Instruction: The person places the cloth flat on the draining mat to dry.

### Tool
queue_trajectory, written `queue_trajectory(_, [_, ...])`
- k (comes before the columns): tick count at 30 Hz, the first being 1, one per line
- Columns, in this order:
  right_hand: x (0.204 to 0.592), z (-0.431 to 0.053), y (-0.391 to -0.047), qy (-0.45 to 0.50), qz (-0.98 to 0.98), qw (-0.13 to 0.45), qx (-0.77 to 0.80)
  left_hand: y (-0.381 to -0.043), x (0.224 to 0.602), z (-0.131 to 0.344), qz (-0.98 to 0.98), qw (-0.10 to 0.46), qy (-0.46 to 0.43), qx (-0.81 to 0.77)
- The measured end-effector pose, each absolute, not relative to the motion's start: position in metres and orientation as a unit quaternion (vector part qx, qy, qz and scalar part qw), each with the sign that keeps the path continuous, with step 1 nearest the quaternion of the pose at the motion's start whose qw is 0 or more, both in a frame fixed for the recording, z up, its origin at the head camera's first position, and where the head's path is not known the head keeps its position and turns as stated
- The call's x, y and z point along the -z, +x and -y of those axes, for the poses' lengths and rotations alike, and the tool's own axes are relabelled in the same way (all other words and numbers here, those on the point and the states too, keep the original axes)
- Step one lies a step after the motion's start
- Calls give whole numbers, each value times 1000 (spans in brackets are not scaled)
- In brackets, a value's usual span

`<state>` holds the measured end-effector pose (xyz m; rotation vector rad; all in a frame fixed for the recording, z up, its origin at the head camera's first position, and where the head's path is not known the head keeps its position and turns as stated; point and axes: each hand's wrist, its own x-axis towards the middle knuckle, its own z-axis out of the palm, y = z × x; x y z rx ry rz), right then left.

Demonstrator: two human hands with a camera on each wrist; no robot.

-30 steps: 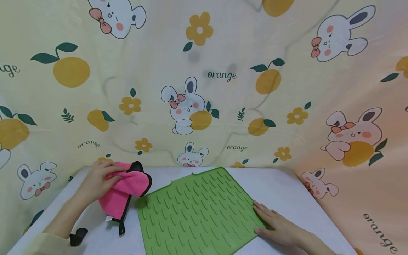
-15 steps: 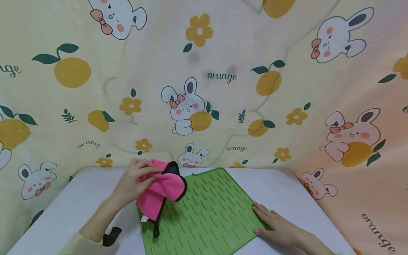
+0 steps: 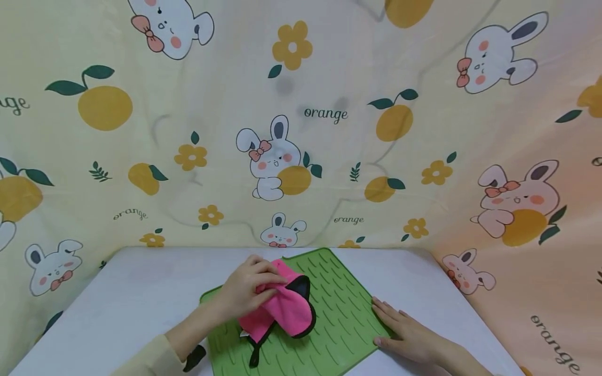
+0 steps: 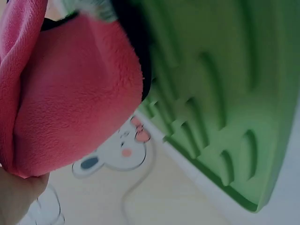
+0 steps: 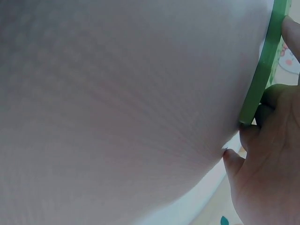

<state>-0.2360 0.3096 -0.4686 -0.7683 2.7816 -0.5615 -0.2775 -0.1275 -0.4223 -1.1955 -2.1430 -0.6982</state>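
My left hand (image 3: 246, 290) pinches a bunched pink plush cloth (image 3: 292, 316) with black edging, a black corner and a hanging loop. The cloth is over the left and middle part of a green mat (image 3: 340, 305) with rows of curved ridges. In the left wrist view the fuzzy cloth (image 4: 79, 98) fills the upper left, beside the ridged mat (image 4: 229, 108). My right hand (image 3: 406, 334) rests at the mat's right corner, its fingers straight along the rim. The right wrist view shows that hand (image 5: 276, 164) against the raised green edge (image 5: 262, 75).
The mat lies on a white table (image 3: 141, 292). A black strap piece (image 3: 195, 358) is by the left sleeve (image 3: 152, 360). Behind the table hangs a curtain (image 3: 329, 156) printed with rabbits and oranges.
My left hand has carried the pink cloth rightward from the mat's left side to over its middle, and lowered it a little. My right hand has stayed at the mat's corner.
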Motion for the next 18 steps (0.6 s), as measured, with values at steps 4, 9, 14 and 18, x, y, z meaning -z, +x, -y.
queue_trajectory(4, [469,-309,-236,-261,-941,99,189,-276,431,121,818,248,-470,221])
queue_trajectory(9, [469,-308,-236,-262,-941,97,189,-275,437,120,852,172,-472,149])
queue_trajectory(14, [469,-307,-235,-255,-941,104,198,-271,445,124,875,100,-468,76])
queue_trajectory(18, [465,-306,-236,-257,-938,103,209,-271,447,124,877,97,-465,75])
